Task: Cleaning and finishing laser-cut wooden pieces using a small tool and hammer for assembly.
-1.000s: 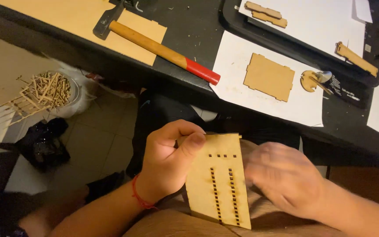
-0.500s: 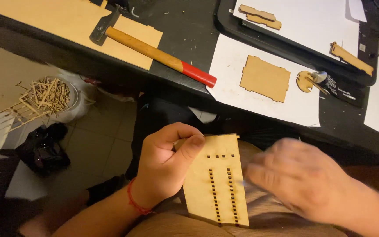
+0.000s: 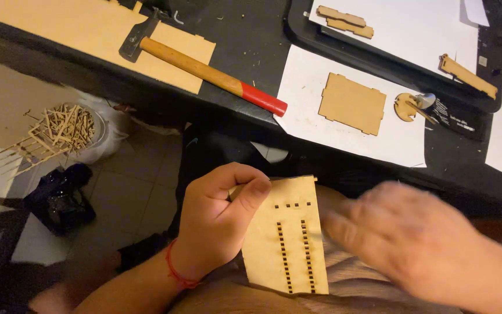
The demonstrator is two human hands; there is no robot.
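Down near the lap, the left hand (image 3: pixel 219 224) grips a thin wooden panel (image 3: pixel 286 238), thumb pressed across its upper left corner and the other fingers curled behind, so the piece is pinched firmly at that edge. The panel is pale, roughly rectangular, held near the body below the desk edge, with two long rows of small square holes running down it and a short row of holes across the top. A red cord bracelet (image 3: pixel 175 270) circles the left wrist. The right hand (image 3: pixel 413 241) sits just right of the panel, blurred; its fingers look loosely extended toward the panel's right edge, and whether they touch it cannot be told, nor whether they hold anything. Up on the dark desk (image 3: pixel 251 40), a hammer (image 3: pixel 204 70) with a wooden handle and red end lies across a large flat wooden sheet (image 3: pixel 71 29) at far left. To the right, a notched wooden plate (image 3: pixel 352 103) rests on white paper (image 3: pixel 297 93), with a small round wooden piece (image 3: pixel 405 107) beside it. Farther right, a black tray (image 3: pixel 303 35) carries narrow wooden strips (image 3: pixel 344 20). On the floor at left, a container of wooden sticks (image 3: pixel 59 131) stands near a dark bag (image 3: pixel 59 195).
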